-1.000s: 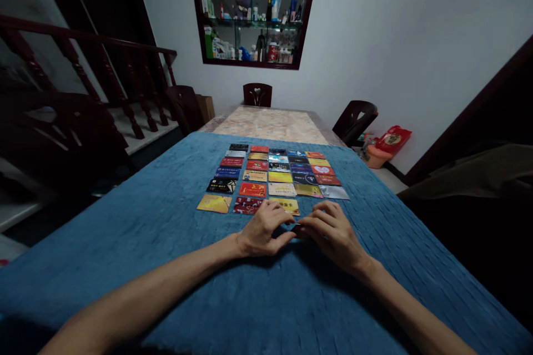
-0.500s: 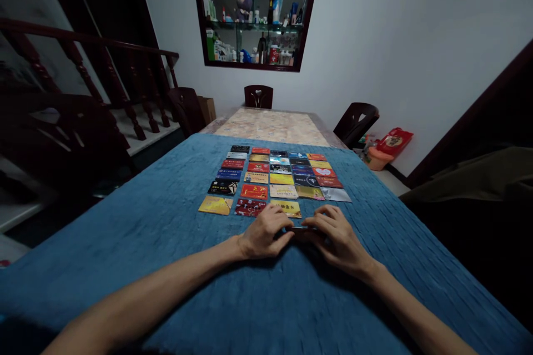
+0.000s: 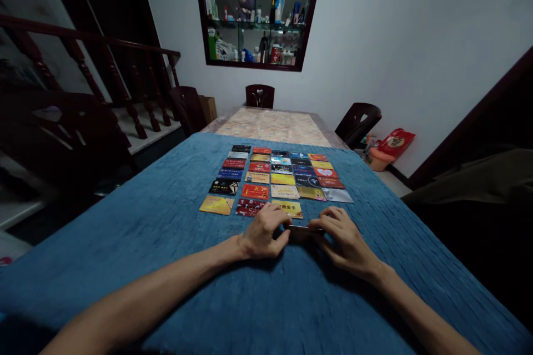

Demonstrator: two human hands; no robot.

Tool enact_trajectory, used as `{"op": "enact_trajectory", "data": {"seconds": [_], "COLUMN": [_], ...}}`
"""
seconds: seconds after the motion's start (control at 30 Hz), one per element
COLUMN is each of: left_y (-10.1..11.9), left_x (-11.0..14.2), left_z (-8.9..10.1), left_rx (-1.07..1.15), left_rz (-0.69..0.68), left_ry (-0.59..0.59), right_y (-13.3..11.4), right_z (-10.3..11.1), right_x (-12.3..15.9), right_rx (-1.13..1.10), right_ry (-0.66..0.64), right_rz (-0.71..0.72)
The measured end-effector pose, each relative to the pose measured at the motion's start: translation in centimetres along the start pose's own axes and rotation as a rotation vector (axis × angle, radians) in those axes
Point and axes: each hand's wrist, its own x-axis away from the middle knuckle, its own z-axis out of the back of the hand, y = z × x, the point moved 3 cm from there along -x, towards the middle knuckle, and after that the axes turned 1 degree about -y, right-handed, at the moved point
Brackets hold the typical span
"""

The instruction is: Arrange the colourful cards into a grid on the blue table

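Many coloured plastic cards lie in a grid of rows on a blue cloth over the table. Just in front of the grid, my left hand and my right hand face each other, fingers curled. Between them they pinch a thin stack of cards, held flat just above the cloth, one hand at each end. A yellow card in the nearest row lies right behind my left fingers.
Beyond the cloth the bare patterned tabletop runs to dark chairs. A wall niche with bottles and a plush toy hangs behind. A dark stair railing stands left, and a red bag sits on the floor right.
My hands have drawn slightly apart, and the thin stack of cards now shows between their fingertips. The grid of cards has not moved.
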Motion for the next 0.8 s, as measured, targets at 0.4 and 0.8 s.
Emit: {"op": "enact_trajectory", "data": {"seconds": [0.4, 0.8], "left_y": [0.0, -0.1], "left_x": [-0.1, -0.1], "left_z": [0.0, -0.4], "left_rx": [-0.039, -0.131], "left_rz": [-0.055, 0.060], "left_ry": [0.014, -0.149], "right_y": [0.8, 1.8], "right_z": [-0.7, -1.7], "right_x": [0.4, 1.0], "right_rx": [0.070, 0.171], "right_ry": [0.009, -0.103], "right_rz": [-0.012, -0.167]}}
